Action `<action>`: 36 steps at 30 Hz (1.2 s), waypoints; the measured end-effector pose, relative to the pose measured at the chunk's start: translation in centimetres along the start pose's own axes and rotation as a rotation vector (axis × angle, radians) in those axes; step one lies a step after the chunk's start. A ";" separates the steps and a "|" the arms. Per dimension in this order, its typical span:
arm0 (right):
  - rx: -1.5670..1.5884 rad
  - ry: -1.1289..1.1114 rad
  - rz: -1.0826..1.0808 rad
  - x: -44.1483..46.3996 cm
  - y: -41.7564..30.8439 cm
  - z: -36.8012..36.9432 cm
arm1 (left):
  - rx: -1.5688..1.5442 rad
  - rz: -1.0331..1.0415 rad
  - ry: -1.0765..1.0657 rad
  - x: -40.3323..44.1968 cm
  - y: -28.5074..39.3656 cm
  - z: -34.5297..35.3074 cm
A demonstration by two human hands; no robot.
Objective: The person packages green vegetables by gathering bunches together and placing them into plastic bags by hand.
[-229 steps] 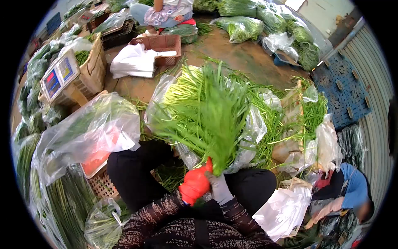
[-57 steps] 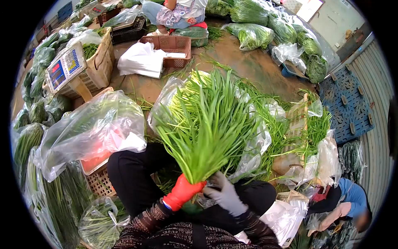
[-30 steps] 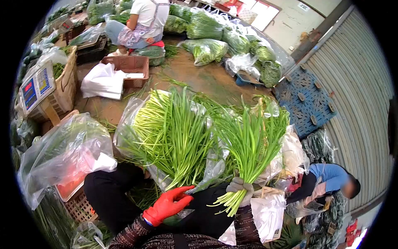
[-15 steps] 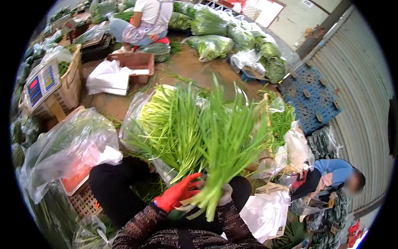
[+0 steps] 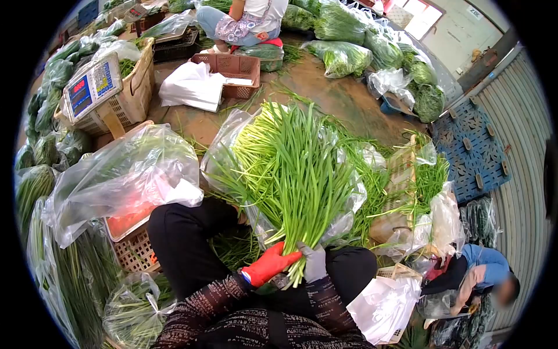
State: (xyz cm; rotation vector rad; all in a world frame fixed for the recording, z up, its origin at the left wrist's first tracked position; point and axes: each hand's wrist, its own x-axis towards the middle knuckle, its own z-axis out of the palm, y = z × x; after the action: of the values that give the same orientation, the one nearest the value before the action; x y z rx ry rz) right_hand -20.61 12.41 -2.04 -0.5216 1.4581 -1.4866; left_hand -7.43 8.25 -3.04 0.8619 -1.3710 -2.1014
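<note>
A bunch of long green garlic chives [image 5: 308, 192] fans out away from me, its cut stem ends toward my lap. My left hand [image 5: 269, 265], in a red glove, is closed around the left side of the stems. From the right, my right hand [image 5: 314, 262], gloved in grey, grips the same stems close beside it. Under and behind the bunch lies a heap of chives with paler stems [image 5: 247, 145] on clear plastic sheeting [image 5: 218, 151]. The bunch hides part of that heap.
Left are a digital scale [image 5: 93, 87], a crate [image 5: 131, 247] and bagged greens. A brown crate [image 5: 241, 72] with white bags stands ahead. Right are a tan basket [image 5: 401, 186], a blue pallet [image 5: 471, 151] and white sheets [image 5: 383, 308]. Two other people sit nearby.
The chive bunch has swung down and left over the heap. My left hand, earlier spread beside the stems, has closed on them. The camera view has shifted, moving the surroundings rightward.
</note>
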 end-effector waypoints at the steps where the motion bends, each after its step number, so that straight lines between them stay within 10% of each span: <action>1: 0.078 0.065 0.049 0.6 1.1 -1.0 | -0.202 -0.108 0.021 -0.2 0.3 0.0; 9: 0.308 0.034 0.182 0.6 2.1 -2.8 | -0.724 -0.506 -0.219 -0.1 0.8 -1.6; 17: 0.263 -0.095 0.010 -1.0 1.9 0.4 | -0.277 -0.120 -0.135 0.2 1.3 -0.3; 20: 0.049 0.036 -0.032 -0.4 4.1 -0.1 | -0.452 -0.177 -0.170 -0.3 2.0 0.5; 24: -1.051 0.143 -0.450 0.8 4.8 -1.9 | -0.462 -0.165 -0.133 -0.5 2.2 0.5; 27: -0.795 0.044 -0.169 1.0 4.5 -2.1 | -0.431 -0.210 -0.096 -0.6 2.3 0.4; 30: -0.777 0.313 -0.618 1.6 4.3 -2.6 | -0.429 -0.267 -0.042 -0.5 1.6 0.2; 36: -1.213 0.091 -0.597 -1.3 -2.6 3.0 | -0.183 -0.020 0.148 -0.6 1.3 1.1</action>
State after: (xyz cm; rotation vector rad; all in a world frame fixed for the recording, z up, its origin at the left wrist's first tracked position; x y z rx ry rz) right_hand -18.37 11.52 1.42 -1.7372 2.3258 -0.8481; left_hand -7.73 8.87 -1.37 0.9368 -1.0802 -2.0939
